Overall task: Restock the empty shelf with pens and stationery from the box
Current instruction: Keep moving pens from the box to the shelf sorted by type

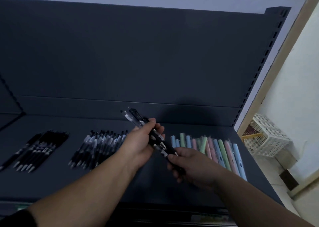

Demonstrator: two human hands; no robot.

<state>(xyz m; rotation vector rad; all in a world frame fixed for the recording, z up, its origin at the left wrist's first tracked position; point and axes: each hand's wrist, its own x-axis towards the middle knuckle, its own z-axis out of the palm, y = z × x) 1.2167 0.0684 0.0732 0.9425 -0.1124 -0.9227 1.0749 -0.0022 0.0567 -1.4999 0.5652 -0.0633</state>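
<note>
My left hand (140, 141) grips the pens (146, 131), my right hand (189, 166) pinches their tips; I should square them (gently) before laying them mid-frame on the shelf (155, 183).

Shelf (51, 183): dark grey painted metal, matt, smooth. Slotted upright (259, 68): same matt metal. Pen bundle (138, 118): glossy black plastic, partly clear barrels. Pastel pens (222, 149): matt plastic, shiny clear wrap. Basket (265, 137): white plastic lattice. Wall (293, 88): matt paint.
</note>
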